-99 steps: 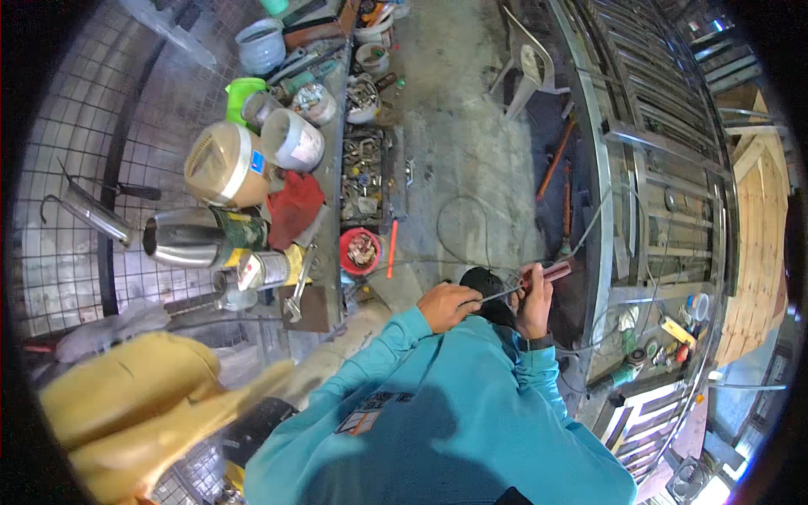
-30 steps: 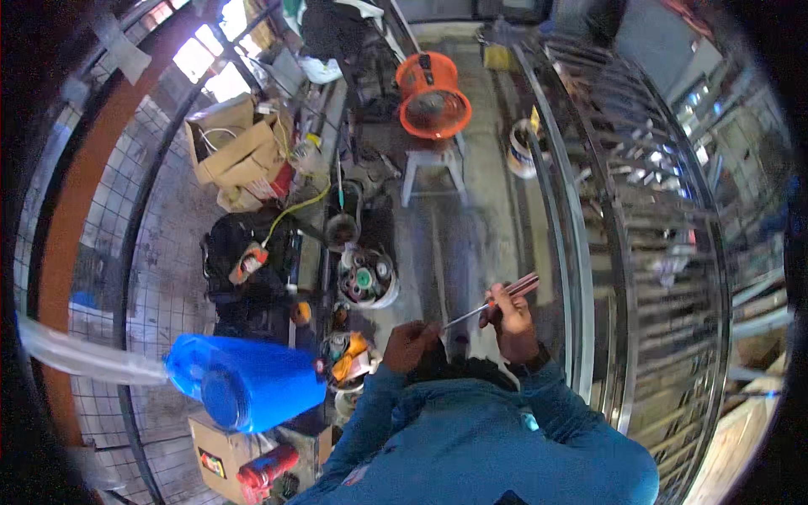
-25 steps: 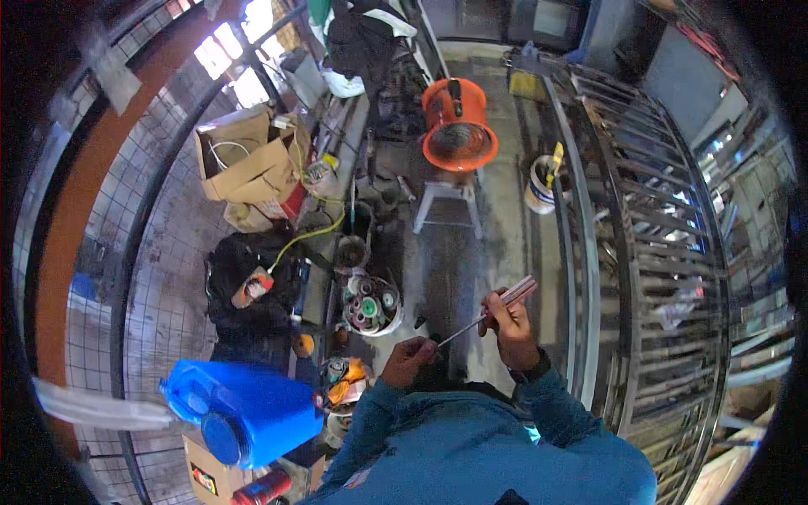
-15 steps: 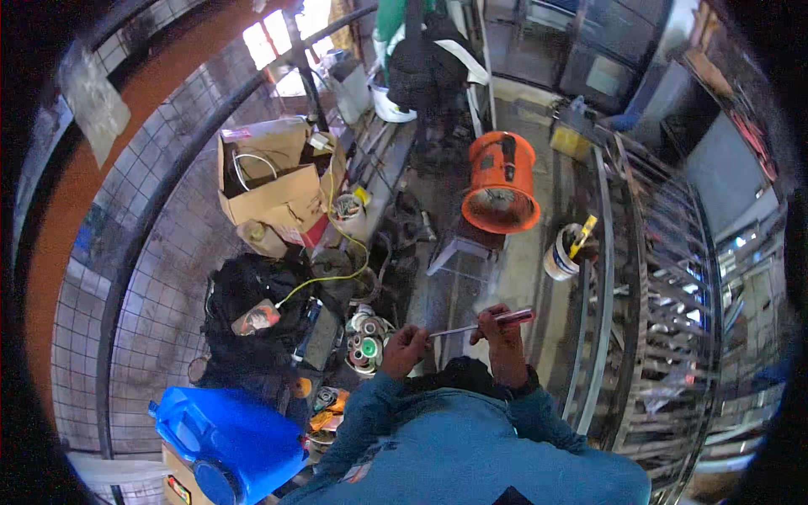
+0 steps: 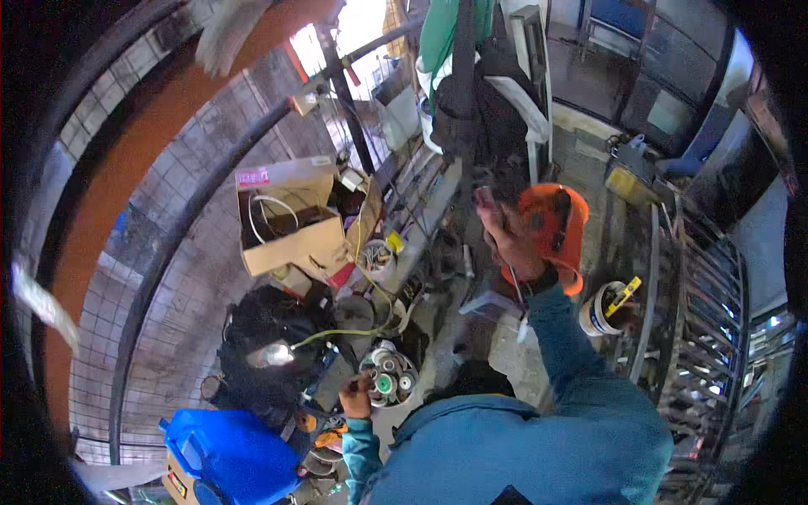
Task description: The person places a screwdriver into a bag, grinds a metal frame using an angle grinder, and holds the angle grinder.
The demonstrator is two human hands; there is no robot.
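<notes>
My right hand (image 5: pixel 515 244) is raised out ahead, closed around a screwdriver with a red handle (image 5: pixel 483 199). The screwdriver's thin shaft (image 5: pixel 513 283) shows below the hand, along the wrist. Behind that hand stands an orange portable blower fan (image 5: pixel 562 223), partly hidden by the hand and sleeve. My left hand (image 5: pixel 356 396) is low, with curled fingers, beside a tub of round grinding discs (image 5: pixel 406 384), one with a green centre. Anything in the left fingers is too small to make out.
An open cardboard box (image 5: pixel 295 248) with a white cable stands ahead left. A blue jerrycan (image 5: pixel 240 459) is at lower left, near a black bag (image 5: pixel 269 337). At right are a white bucket (image 5: pixel 596 316) with a yellow tool and metal racks (image 5: pixel 715 320).
My right hand has risen forward with the screwdriver, now in front of the fan. My left hand has let go of the shaft and moved left and down toward the disc tub.
</notes>
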